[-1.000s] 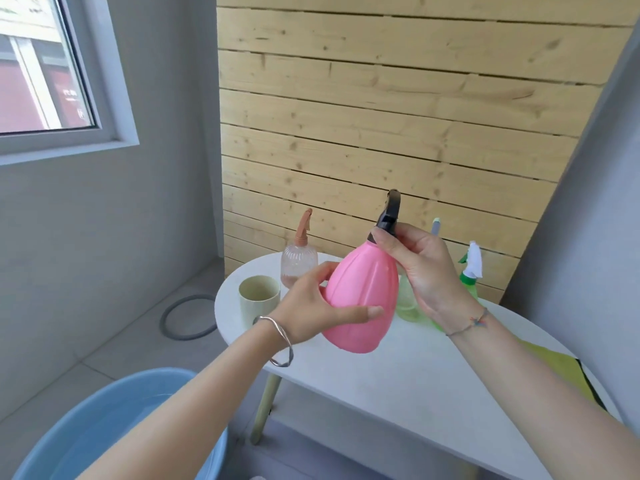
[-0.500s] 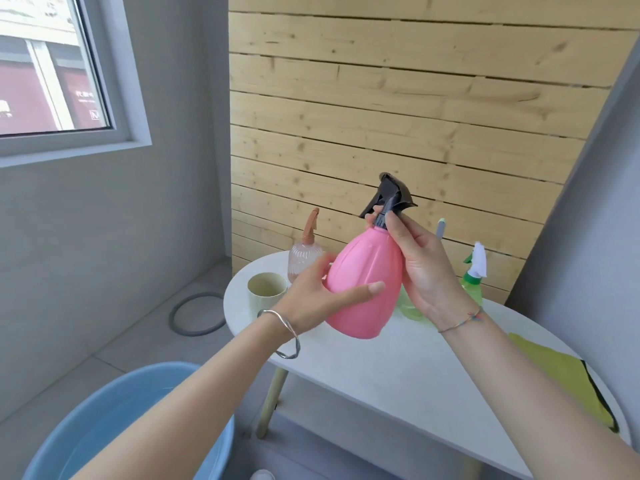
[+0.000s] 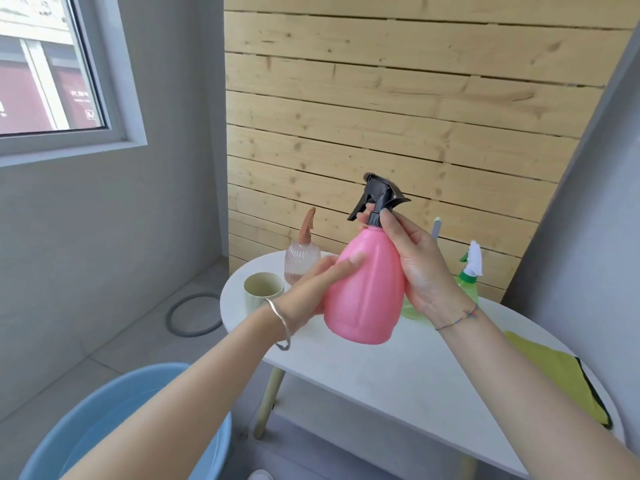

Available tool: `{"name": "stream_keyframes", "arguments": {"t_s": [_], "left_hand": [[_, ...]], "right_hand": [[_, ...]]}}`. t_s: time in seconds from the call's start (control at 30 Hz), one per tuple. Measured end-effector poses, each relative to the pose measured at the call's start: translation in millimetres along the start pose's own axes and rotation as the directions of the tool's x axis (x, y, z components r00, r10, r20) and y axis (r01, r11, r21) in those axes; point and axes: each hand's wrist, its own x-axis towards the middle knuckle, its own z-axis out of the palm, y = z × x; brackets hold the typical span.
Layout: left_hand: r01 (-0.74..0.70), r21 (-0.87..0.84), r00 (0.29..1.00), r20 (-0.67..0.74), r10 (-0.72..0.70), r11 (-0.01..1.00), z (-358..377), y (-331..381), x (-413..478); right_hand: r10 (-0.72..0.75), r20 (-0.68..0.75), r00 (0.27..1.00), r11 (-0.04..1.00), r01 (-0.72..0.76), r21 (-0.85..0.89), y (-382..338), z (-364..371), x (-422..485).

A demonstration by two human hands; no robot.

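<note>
Raised clear of the white table [image 3: 381, 382], a pink bottle [image 3: 367, 292] is held almost upright in both hands, with its base above the tabletop and its black spray head [image 3: 379, 195] uppermost. The bottle's left side is gripped by the left hand [image 3: 308, 291]: the thumb is laid across the front of the pink body, and the fingers are passed behind it, where they are mostly hidden. The collar at the foot of the spray head is pinched by the right hand [image 3: 420, 271], the thumb being pressed on the front of the black collar and a fingertip being seen on its far side; the palm is turned toward the bottle's right shoulder. A silver bangle [image 3: 282, 323] is worn on the left wrist and a thin thread bracelet [image 3: 457, 315] on the right. On the table behind the left hand a pale cup [image 3: 263, 294] is set, and just beside it a clear ribbed bottle [image 3: 301, 263] with a brown nozzle. A green bottle [image 3: 467, 284] is partly hidden behind the right hand. A yellow-green cloth [image 3: 561, 379] is spread at the table's right end. On the floor at lower left a blue basin [image 3: 86, 431] is seen, and farther back a grey ring of hose [image 3: 194, 317].
</note>
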Motion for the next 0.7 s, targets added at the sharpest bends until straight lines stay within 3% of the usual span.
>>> {"name": "stream_keyframes", "arguments": {"t_s": [0.07,0.1,0.13,0.23,0.3,0.47,0.6,0.7], "left_hand": [[0.135,-0.27,0.988,0.113,-0.108,0.953,-0.2,1.1,-5.1],[0.157,-0.32,0.984,0.131,-0.121,0.934,0.2,-1.1,-4.8],[0.141,-0.287,0.988,0.095,-0.119,0.948,0.9,-5.4,-0.7],[0.028,0.023,0.986,-0.162,-0.024,0.999,6.3,-5.4,6.8],[-0.035,0.128,0.97,-0.235,0.065,0.991,8.2,-1.3,7.8],[-0.144,0.247,0.981,-0.09,0.171,0.958,8.2,-2.3,11.9],[0.012,0.022,0.996,0.084,-0.014,1.0,-2.1,-2.7,8.0],[0.132,-0.194,0.976,0.197,-0.094,0.972,-10.4,-3.3,8.3]], "right_hand": [[0.058,0.033,0.998,0.995,-0.06,0.076,-0.5,-1.1,0.0],[0.069,0.023,0.997,0.992,-0.071,0.105,0.6,-0.4,-0.9],[0.068,-0.004,0.998,0.99,-0.067,0.124,2.6,0.7,-1.4],[0.023,-0.099,0.995,0.995,-0.014,0.099,7.3,1.0,-0.8],[0.014,-0.134,0.991,0.996,-0.002,0.091,8.6,1.5,-0.5],[0.069,-0.145,0.987,0.994,-0.055,0.096,14.0,4.3,0.2],[0.133,-0.1,0.986,0.985,-0.121,0.125,12.7,-2.6,1.5],[0.18,-0.008,0.984,0.965,-0.175,0.194,14.5,-3.4,0.7]]}}
